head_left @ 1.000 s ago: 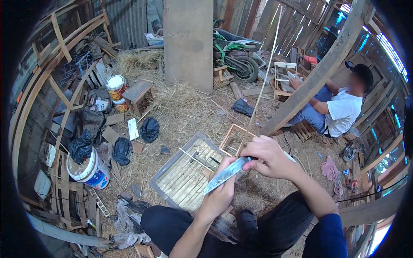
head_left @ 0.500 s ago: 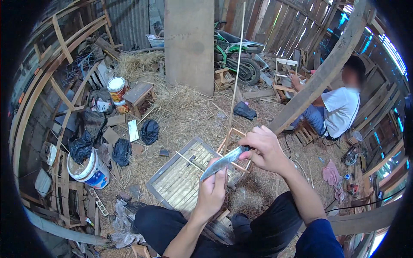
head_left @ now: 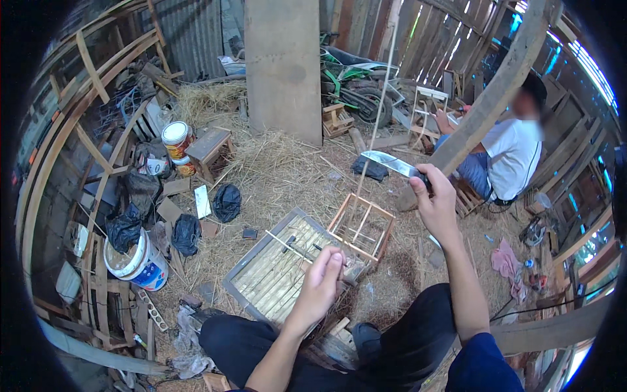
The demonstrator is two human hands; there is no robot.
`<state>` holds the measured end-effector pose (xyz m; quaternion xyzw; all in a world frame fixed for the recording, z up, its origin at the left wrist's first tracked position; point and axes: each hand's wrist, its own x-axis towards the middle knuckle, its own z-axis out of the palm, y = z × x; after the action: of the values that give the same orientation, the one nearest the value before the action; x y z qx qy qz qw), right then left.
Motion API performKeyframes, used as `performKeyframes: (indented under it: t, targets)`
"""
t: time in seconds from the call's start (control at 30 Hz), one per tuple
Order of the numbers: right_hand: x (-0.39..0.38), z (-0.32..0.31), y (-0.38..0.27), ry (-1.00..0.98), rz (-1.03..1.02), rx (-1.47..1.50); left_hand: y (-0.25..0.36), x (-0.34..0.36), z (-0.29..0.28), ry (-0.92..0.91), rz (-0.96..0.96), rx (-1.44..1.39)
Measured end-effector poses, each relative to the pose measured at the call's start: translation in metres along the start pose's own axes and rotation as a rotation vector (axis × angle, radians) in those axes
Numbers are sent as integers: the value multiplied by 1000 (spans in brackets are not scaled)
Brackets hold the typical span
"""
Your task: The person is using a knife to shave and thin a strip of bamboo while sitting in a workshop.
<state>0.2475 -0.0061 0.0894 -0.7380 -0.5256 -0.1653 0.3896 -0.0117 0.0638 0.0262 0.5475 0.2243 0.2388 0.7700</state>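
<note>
My right hand (head_left: 436,199) is raised and wrapped round the dark handle of a knife (head_left: 390,163), whose broad shiny blade points left. My left hand (head_left: 319,282) is lower, over the right part of a framed slatted wooden panel (head_left: 251,258). Its fingers are curled closed; whatever they may hold is too small to make out. Beyond my hands stands a small open frame of wooden strips (head_left: 383,240) at the panel's far right. A thin stick (head_left: 287,245) and a dark-handled tool (head_left: 288,246) lie on the panel.
A slanting wooden post (head_left: 486,121) rises on the right, beside a seated person (head_left: 513,147) handling a wooden frame. A white bucket (head_left: 151,266), black plastic bags (head_left: 227,202) and a stool (head_left: 209,145) stand left. A tall thin pole (head_left: 377,108) leans ahead. Straw covers the ground.
My right hand has moved right and up, taking the knife away from my left hand. The blade now points left, apart from the left hand, which has dropped slightly. The wooden frame shows more fully.
</note>
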Motion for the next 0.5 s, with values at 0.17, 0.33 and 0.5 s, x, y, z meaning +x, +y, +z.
performKeyframes:
  t: [0.17, 0.33, 0.5]
  targets:
    - [0, 12, -8, 12, 1, 54, 16, -2, 2, 0, -77, -133]
    - [-2, 19, -25, -39, -88, -31, 25, 1, -1, 45, 29, -130]
    - [-25, 33, -41, -92, -41, 133, 27, 1, -14, -1, 32, -267]
